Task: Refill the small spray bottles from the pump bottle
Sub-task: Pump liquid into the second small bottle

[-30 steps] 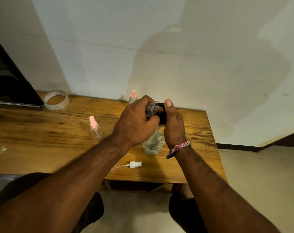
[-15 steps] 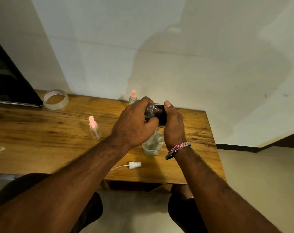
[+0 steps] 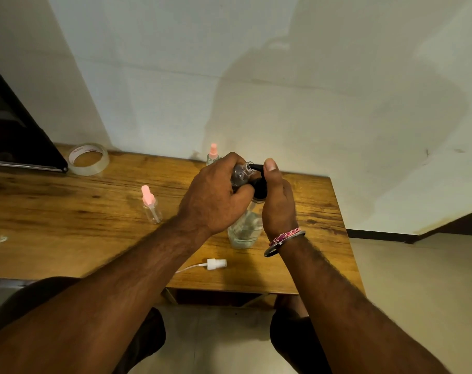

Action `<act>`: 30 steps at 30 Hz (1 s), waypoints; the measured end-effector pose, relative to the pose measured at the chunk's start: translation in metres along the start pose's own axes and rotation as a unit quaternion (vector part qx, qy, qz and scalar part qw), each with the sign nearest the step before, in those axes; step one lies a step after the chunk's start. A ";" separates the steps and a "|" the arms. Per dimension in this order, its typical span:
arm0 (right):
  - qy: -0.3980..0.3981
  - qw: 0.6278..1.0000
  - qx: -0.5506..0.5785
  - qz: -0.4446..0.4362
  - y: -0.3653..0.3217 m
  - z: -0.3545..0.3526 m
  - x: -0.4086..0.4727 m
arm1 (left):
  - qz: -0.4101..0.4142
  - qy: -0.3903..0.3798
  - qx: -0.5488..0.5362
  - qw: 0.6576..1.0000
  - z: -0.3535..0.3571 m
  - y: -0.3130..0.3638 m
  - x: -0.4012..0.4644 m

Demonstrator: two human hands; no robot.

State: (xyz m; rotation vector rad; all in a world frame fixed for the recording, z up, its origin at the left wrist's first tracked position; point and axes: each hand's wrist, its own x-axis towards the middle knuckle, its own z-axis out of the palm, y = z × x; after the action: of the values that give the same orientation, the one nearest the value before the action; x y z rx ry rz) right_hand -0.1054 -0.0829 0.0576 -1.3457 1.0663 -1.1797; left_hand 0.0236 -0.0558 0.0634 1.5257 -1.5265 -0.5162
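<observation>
The left hand (image 3: 213, 201) holds a small open spray bottle (image 3: 241, 174), fingers curled round its body, and tilts it so that its bare neck meets the black nozzle of the pump bottle (image 3: 245, 230). The right hand (image 3: 276, 201) grips the black pump head (image 3: 259, 188), and its thumb lies on top of it, ready to press. The pump bottle stands on the wooden table (image 3: 67, 225), near the right side.

The small bottle looks like thin clear plastic, so it is probably very light, a little slippery when wet, and easy to squeeze out of shape; a hold round the middle of its body, as now, seems best. The pump bottle is bigger, with some liquid at the bottom, so it is likely heavier and steady, but a hard press on the head may tip it.

The removed white sprayer (image 3: 216, 264) with its thin tube lies near the front edge of the table and could roll off. Two bottles with pink caps stand apart: one (image 3: 151, 205) to the left, one (image 3: 212, 153) behind the hands by the wall. A tape roll (image 3: 88, 159) lies far left. There is free room on the table between the hands and the left bottle.
</observation>
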 end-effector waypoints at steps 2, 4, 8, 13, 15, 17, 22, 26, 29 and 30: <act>-0.005 1.000 0.002 -0.005 -0.001 0.000 -0.001 | -0.001 0.001 0.001 1.000 -0.001 -0.001 0.001; -0.010 1.000 0.005 -0.004 -0.003 0.001 -0.001 | -0.002 0.000 0.002 1.000 -0.001 -0.002 0.001; -0.010 1.000 0.004 0.004 -0.003 0.002 0.000 | -0.001 0.002 0.004 1.000 -0.001 -0.003 0.001; 0.000 1.000 0.002 0.017 -0.001 0.002 0.002 | 0.002 -0.002 0.008 1.000 -0.001 -0.003 0.001; 0.007 1.000 -0.001 0.022 -0.003 0.002 0.002 | 0.001 -0.004 0.010 1.000 0.000 -0.003 0.001; 0.016 0.999 -0.005 0.027 -0.004 0.001 0.002 | -0.001 -0.009 0.017 1.000 0.000 -0.003 0.001; 0.022 0.999 0.005 0.038 -0.003 -0.002 0.003 | -0.003 -0.012 0.021 1.000 0.000 -0.003 0.001; 0.031 0.999 0.003 0.027 -0.004 0.000 0.002 | -0.005 -0.016 0.024 1.000 0.000 -0.004 0.000; 0.020 1.000 0.000 0.009 -0.003 0.002 0.001 | -0.005 -0.013 0.015 1.000 -0.002 -0.002 0.001; 0.010 1.000 -0.002 0.004 -0.003 0.002 0.001 | -0.004 -0.013 0.012 1.000 -0.003 -0.001 0.002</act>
State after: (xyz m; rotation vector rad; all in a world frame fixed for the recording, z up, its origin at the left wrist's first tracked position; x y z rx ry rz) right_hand -0.1034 -0.0831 0.0604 -1.3335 1.0884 -1.1879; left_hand 0.0268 -0.0571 0.0643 1.5500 -1.5506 -0.5259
